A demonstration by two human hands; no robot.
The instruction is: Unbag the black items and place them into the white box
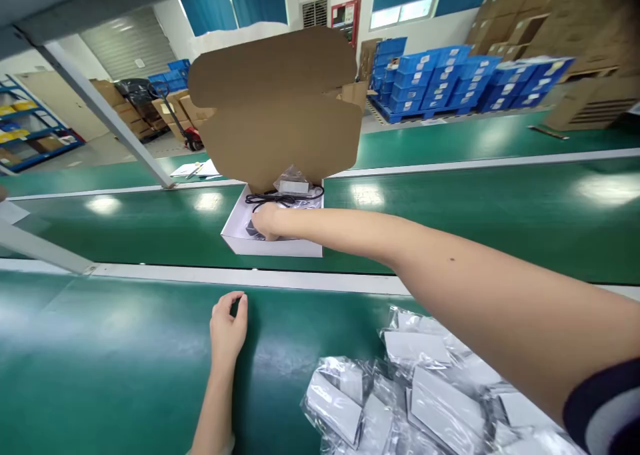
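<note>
A white cardboard box (273, 247) with a raised brown lid (285, 108) stands on the far green belt. My right hand (267, 221) reaches into its left part, beside a coiled black cable (275, 199). Its fingers are mostly hidden, so whether they hold anything is unclear. A dark grey item (251, 228) shows by the fingertips. Behind the cable lies a clear plastic bag with a white piece (293, 187). My left hand (229, 325) rests over the near green surface, fingers curled and thumb against the index tip, with nothing in it.
Many clear-bagged white flat pieces (445, 401) are heaped at the near right, under my right forearm. A white rail (250, 276) runs between near surface and belt. A metal post (107, 111) rises at left. Blue crates (415, 81) and brown cartons stand behind.
</note>
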